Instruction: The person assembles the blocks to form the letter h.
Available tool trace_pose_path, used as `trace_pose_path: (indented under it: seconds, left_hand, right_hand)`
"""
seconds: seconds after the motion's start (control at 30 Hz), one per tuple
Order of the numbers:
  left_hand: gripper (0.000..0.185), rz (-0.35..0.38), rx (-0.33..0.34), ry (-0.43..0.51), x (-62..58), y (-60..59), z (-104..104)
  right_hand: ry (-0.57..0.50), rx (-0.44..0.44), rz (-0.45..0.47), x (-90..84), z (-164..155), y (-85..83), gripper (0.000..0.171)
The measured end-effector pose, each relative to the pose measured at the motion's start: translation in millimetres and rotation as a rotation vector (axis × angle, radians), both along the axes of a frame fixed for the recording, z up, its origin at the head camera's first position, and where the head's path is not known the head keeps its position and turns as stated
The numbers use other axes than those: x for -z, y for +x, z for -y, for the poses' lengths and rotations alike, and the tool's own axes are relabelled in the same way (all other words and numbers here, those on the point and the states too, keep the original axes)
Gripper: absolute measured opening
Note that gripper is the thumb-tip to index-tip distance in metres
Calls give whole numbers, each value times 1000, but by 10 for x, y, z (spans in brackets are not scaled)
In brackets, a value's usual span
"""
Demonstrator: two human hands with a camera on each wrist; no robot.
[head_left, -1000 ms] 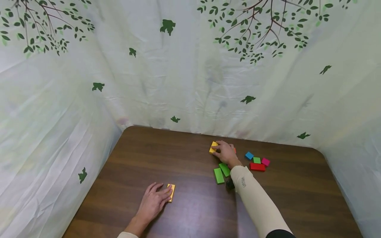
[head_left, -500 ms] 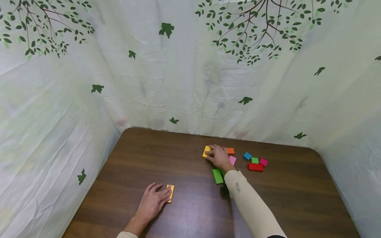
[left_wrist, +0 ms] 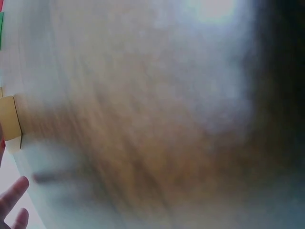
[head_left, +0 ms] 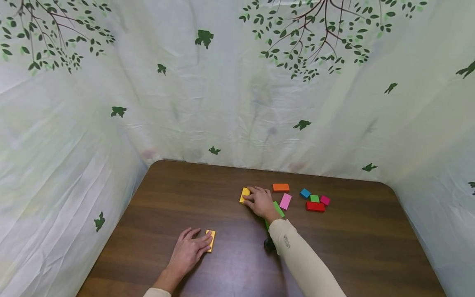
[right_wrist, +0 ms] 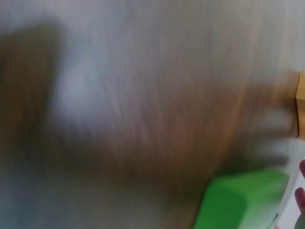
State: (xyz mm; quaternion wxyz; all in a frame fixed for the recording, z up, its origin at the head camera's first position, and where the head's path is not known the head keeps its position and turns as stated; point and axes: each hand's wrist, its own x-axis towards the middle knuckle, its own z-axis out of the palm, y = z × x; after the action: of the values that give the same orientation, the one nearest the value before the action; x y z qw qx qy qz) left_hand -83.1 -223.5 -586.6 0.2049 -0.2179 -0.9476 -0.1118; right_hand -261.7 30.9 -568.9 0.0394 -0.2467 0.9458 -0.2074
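Note:
In the head view my left hand (head_left: pixel 187 251) holds a yellow rectangular block (head_left: pixel 213 239) flat on the table, thumb and forefinger at it. Farther back and to the right, my right hand (head_left: pixel 260 202) pinches a second yellow block (head_left: pixel 244 192) between thumb and fingers, close over the tabletop. One end of a yellow block (left_wrist: pixel 9 117) shows at the left edge of the left wrist view, with fingertips (left_wrist: pixel 16 191) below it. At the right edge of the right wrist view a yellow block (right_wrist: pixel 301 109) is cut off by the frame.
Beside the right hand lie a green block (head_left: pixel 278 209), an orange block (head_left: pixel 281 187) and a pink block (head_left: pixel 285 201); another green one is mostly behind the sleeve. Farther right sit blue (head_left: pixel 305 193), small green (head_left: pixel 314 198), magenta (head_left: pixel 325 201) and red (head_left: pixel 315 207) blocks. A printed curtain (head_left: pixel 230 103) hangs behind the table.
My right hand has moved left and slightly nearer with its yellow block, uncovering the orange and pink blocks. The left hand stays at its block.

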Motion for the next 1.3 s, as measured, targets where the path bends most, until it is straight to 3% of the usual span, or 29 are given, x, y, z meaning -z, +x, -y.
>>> trace_pose_path:
  seconds: [0.23,0.5,1.3]
  left_hand:
    - [31,1,7,-10,13,-5,-8]
    - [29,22,-3,-25,10,-9,23]
    - [31,94,-20,-33,-8,14,4]
  right_hand:
    - [-47,0,-47,66,145,155,28]
    - [-152,8,-3,99,364,332,26]
    - [-229,-75,-24,108,689,720,21]
